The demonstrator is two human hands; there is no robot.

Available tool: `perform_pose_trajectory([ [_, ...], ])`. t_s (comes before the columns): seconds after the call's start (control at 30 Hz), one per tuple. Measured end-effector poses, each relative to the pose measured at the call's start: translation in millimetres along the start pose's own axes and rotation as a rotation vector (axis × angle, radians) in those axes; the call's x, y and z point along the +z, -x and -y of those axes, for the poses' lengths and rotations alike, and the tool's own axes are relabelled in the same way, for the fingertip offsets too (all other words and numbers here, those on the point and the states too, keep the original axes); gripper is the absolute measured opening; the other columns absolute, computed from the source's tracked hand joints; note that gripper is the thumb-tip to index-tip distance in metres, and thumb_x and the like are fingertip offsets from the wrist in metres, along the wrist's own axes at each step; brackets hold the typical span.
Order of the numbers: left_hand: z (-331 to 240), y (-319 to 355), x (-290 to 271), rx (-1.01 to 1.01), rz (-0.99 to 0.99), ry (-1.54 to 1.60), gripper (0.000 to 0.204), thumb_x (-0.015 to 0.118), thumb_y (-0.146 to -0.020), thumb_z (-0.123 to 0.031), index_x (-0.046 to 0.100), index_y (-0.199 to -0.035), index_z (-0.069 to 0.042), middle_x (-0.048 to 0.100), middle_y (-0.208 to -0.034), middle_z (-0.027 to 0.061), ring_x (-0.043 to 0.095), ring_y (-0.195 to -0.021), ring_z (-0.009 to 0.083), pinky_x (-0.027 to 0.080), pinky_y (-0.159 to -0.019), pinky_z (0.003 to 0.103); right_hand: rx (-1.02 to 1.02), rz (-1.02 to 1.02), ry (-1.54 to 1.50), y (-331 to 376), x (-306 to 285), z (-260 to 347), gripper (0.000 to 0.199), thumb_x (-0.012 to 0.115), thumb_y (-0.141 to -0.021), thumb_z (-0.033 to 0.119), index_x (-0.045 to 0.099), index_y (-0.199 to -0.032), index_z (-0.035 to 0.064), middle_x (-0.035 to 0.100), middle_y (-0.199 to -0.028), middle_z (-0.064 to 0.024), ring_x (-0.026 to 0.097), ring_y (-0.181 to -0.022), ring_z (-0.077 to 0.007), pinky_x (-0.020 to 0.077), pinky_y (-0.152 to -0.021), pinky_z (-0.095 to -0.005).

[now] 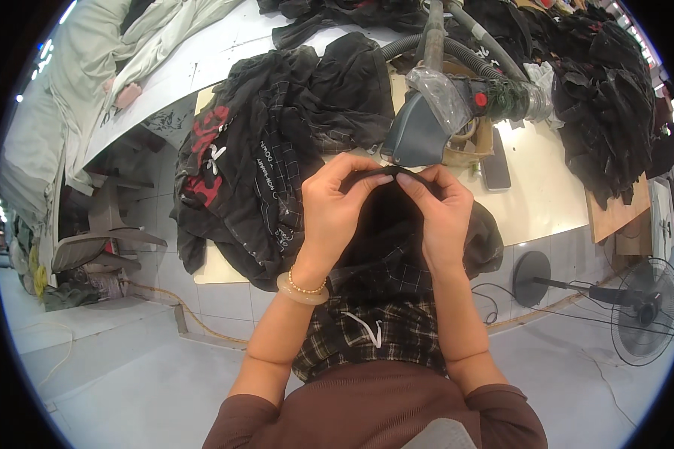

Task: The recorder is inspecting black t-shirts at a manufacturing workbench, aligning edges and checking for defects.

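My left hand [335, 202] and my right hand [443, 208] are held close together, thumbs and fingers pinching the edge of a black garment [386, 224]. The cloth hangs down between my wrists toward my lap. Just beyond my fingertips is the blunt dark end of a grey suction-like machine head [416, 135], partly wrapped in clear plastic. Whether the cloth touches it I cannot tell. To the left of my left hand, a pile of black garments [254, 142] with red and white prints and a thin grid pattern spreads over the table.
A ribbed hose [483, 67] and a metal pipe lead back from the machine head. A dark phone [496, 161] lies on the pale table [547, 187]. More black garments [606, 112] are heaped at right. A standing fan [644, 310] is on the floor, and pale cloth [90, 82] hangs at left.
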State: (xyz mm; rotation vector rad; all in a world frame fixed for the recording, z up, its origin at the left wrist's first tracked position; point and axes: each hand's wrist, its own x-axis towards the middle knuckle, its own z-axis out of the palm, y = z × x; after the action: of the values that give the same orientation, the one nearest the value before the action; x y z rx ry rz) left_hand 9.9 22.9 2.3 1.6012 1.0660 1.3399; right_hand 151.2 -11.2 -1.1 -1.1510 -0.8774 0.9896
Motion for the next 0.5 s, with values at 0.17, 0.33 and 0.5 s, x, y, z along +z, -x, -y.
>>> perform_pose_trajectory([
  [0.17, 1.1, 1.2, -0.4, -0.055, -0.023, 0.067, 0.010, 0.070, -0.079, 0.005, 0.065, -0.088, 0.004, 0.068, -0.083, 0.0015, 0.059, -0.079, 0.0062, 0.047, -0.074, 0.021, 0.122, 0.032, -0.165, 0.1, 3.8, 6.5, 0.009, 0.072, -0.082, 0.003, 0.067, -0.083, -0.0034, 0.065, -0.079, 0.0011, 0.052, -0.073, -0.0037, 0.0409, -0.069, -0.0181],
  [0.33, -2.0, 2.1, 1.3, -0.060, -0.052, 0.074, 0.010, 0.070, -0.079, 0.005, 0.065, -0.088, 0.004, 0.067, -0.083, 0.0010, 0.058, -0.079, 0.0060, 0.046, -0.075, 0.020, 0.124, 0.022, -0.170, -0.4, 5.9, 6.6, 0.009, 0.072, -0.082, 0.004, 0.068, -0.083, -0.0033, 0.065, -0.079, 0.0010, 0.052, -0.073, -0.0035, 0.0409, -0.069, -0.0181],
  [0.5, -1.1, 3.3, 1.9, -0.061, -0.061, 0.094, 0.010, 0.069, -0.079, 0.007, 0.065, -0.088, 0.004, 0.066, -0.083, 0.0008, 0.058, -0.080, 0.0061, 0.046, -0.075, 0.020, 0.135, 0.009, -0.177, -0.3, 8.6, 8.7, 0.009, 0.073, -0.082, 0.004, 0.068, -0.082, -0.0033, 0.064, -0.078, 0.0012, 0.052, -0.072, -0.0032, 0.0401, -0.067, -0.0179],
])
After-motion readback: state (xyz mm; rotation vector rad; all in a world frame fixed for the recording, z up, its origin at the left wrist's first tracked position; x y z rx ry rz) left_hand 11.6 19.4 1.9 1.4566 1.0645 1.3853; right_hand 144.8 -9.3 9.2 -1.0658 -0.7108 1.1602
